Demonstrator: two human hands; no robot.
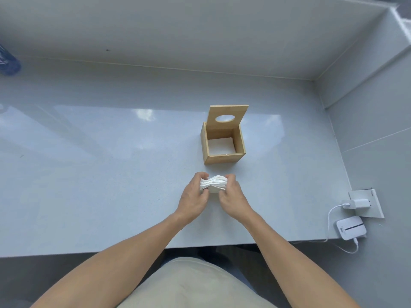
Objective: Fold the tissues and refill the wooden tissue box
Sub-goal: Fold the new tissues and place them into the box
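2 hands: left (193, 195), right (233, 196) pinch tissue stack (213, 184) | wooden box (223, 145) open | no legible writing

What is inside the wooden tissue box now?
The wooden tissue box stands open, its lid tipped up. A flat white layer, probably tissues, lies low inside. The box walls hide how deep this layer is and what lies under it.

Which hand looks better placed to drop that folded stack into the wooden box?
Probably the right hand: the wooden box stands open slightly right of the tissue stack, nearer that side. Both hands grip the stack, so either could.
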